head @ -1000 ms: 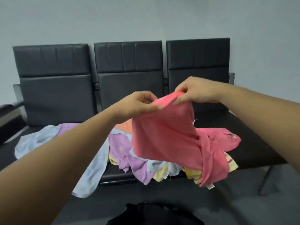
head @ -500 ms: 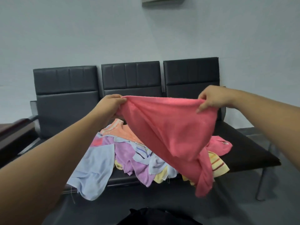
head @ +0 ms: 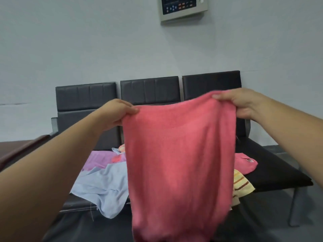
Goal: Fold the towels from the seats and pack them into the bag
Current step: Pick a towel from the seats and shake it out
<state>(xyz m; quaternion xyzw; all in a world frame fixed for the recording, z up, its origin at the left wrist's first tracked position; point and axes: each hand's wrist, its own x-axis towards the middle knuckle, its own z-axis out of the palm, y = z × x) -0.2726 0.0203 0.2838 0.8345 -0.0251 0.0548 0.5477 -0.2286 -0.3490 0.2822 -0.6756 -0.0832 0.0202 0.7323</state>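
I hold the pink towel (head: pixel 180 163) up by its top edge, my left hand (head: pixel 118 112) pinching one corner and my right hand (head: pixel 241 103) gripping the other, fingers curled round the cloth. It hangs spread in the air before the black bench (head: pixel 272 172). Behind it on the seats lie a light blue towel (head: pixel 104 186), a purple towel (head: pixel 99 158) and a yellow striped towel (head: pixel 242 186).

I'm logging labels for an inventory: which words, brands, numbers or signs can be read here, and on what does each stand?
No text is readable.
Wall panel: pale marks and coloured buttons on its dark face, too blurred to read.
Tag on the seat's pink towel: too small to read.
Held pink towel: no print shows.
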